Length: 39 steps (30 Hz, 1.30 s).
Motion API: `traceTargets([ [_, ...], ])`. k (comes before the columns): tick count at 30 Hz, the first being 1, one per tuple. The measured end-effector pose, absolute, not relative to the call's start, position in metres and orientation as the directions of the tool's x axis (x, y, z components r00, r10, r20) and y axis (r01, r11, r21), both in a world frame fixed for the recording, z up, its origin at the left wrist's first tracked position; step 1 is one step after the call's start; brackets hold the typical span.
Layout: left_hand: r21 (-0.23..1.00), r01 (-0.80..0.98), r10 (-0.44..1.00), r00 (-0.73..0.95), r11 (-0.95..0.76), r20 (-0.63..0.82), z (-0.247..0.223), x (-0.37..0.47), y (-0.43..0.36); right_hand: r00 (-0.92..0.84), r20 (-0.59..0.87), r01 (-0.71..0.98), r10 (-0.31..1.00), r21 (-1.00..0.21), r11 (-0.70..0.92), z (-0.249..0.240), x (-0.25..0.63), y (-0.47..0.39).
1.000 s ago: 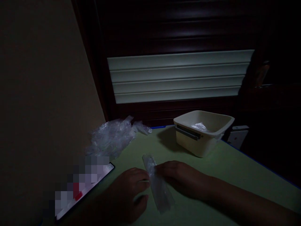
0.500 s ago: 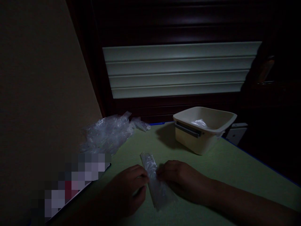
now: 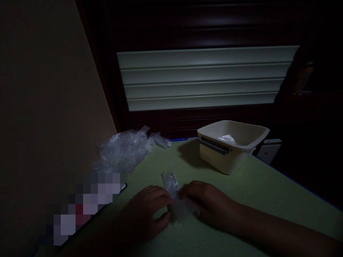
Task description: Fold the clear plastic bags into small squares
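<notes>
At the near left of the green table (image 3: 268, 200), I see my left hand (image 3: 150, 210) with thumb and fingers apart, fingertips touching the clear plastic bag (image 3: 174, 192), which lies between my hands. Right of it, my right hand (image 3: 207, 201) touches its edge; I can't tell whether those fingers grip.

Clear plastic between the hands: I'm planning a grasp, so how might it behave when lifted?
Probably floppy: the clear plastic looks thin and creased. Likely light too, being translucent film with little bulk. Its glossy highlights suggest it could be slippery.
</notes>
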<state>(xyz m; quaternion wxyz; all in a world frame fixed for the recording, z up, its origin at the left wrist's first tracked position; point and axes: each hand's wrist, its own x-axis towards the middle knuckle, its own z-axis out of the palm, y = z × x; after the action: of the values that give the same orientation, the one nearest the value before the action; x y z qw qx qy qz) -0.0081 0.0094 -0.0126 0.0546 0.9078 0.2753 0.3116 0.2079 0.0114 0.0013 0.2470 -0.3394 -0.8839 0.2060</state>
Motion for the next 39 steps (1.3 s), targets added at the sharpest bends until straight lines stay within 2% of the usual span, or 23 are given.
traceTargets([
  [4,0.191,0.485,0.5,0.659,-0.854,0.562,-0.017,-0.008,0.014,-0.643,0.3,0.501,0.704,-0.53,0.684,0.002,0.207,0.007],
  [11,0.19,0.488,0.505,0.671,-0.852,0.542,-0.015,-0.005,0.012,-0.672,0.321,0.506,0.668,-0.46,0.73,0.0,0.206,0.005],
  [15,0.136,0.476,0.466,0.692,-0.869,0.551,-0.012,-0.004,0.009,-0.713,0.309,0.499,0.629,-0.406,0.766,-0.002,0.204,0.008],
  [19,0.103,0.471,0.448,0.719,-0.876,0.532,-0.009,-0.002,0.007,-0.716,0.311,0.493,0.624,-0.408,0.768,-0.004,0.205,0.007],
  [27,0.305,0.431,0.527,0.659,-0.849,0.536,-0.012,-0.002,0.009,-0.702,0.312,0.471,0.641,-0.472,0.745,-0.002,0.205,0.006],
  [33,0.372,0.465,0.594,0.576,-0.803,0.562,-0.016,-0.001,0.011,-0.559,0.236,0.595,0.795,-0.554,0.583,-0.004,0.198,0.007],
  [35,0.408,0.495,0.641,0.554,-0.767,0.531,-0.017,-0.002,0.013,-0.52,0.203,0.607,0.83,-0.596,0.526,-0.003,0.196,0.008],
  [39,0.56,0.563,0.793,0.46,-0.608,0.4,-0.021,-0.004,0.018,-0.498,0.156,0.56,0.853,-0.694,0.454,-0.002,0.194,0.007],
])
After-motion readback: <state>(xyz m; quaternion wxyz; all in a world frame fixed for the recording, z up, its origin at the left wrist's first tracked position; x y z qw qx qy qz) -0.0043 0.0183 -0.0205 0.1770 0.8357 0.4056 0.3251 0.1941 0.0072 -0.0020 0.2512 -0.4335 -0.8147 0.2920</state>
